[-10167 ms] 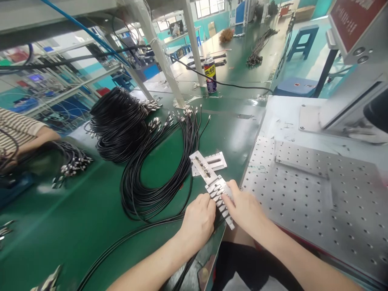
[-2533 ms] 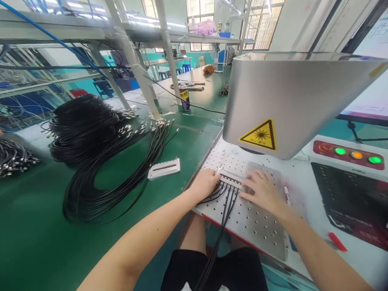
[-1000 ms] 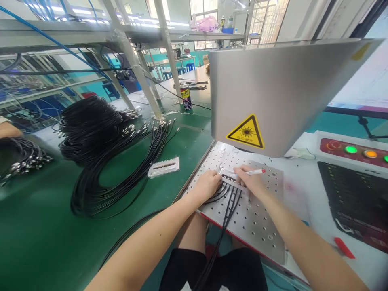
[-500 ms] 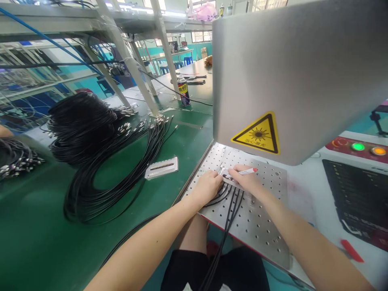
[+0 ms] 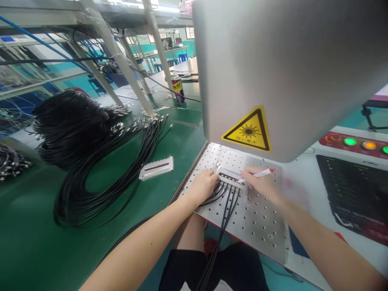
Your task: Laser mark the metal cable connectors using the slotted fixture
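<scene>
Left hand (image 5: 204, 186): fingers bunched against the left end of the slotted metal fixture (image 5: 233, 172); cannot tell whether they grip or merely brace it. Right hand (image 5: 257, 180): fingers closed round a marker pen (image 5: 263, 173), its tip just left of them at the fixture's right end; contact unclear. Fixture lies on the perforated plate (image 5: 257, 216), between both hands' fingers. Black cables (image 5: 223, 227) leave its near side and hang below the fingers. Judged risks: cable weight or a snag could drag the fixture askew if left-hand bracing slackens; an unsteady pen could stray across neighbouring slots.
</scene>
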Demonstrator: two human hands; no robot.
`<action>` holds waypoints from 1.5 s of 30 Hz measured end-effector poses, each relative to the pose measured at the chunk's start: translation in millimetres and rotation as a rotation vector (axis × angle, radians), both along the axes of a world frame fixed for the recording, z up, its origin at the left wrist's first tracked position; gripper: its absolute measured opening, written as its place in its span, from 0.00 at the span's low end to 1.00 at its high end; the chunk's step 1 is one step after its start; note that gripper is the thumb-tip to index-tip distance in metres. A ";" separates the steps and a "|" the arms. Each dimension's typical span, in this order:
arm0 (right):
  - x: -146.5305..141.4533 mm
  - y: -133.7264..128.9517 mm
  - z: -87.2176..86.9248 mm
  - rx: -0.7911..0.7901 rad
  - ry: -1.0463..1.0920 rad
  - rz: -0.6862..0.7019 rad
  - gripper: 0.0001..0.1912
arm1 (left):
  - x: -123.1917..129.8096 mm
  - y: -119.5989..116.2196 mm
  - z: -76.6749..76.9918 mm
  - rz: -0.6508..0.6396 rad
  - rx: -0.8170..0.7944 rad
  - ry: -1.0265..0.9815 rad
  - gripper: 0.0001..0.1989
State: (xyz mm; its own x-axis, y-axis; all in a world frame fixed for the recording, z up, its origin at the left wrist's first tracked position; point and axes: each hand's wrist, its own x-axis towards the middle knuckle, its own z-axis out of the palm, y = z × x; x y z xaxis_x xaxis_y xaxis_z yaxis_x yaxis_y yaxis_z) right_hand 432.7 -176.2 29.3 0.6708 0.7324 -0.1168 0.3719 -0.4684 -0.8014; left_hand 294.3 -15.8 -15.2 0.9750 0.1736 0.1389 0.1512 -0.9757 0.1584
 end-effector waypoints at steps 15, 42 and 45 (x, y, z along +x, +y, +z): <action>11.2 -35.5 -3.9 0.010 -0.182 0.001 0.15 | -0.3 -3.3 4.6 0.014 0.067 0.011 0.05; -37.8 -27.6 -50.2 -0.098 -0.700 -0.010 0.02 | -4.5 -8.3 19.9 0.153 0.235 -0.042 0.10; -38.1 -38.2 -46.8 -0.030 -0.694 -0.042 0.04 | -9.4 1.4 22.0 0.162 0.163 -0.020 0.13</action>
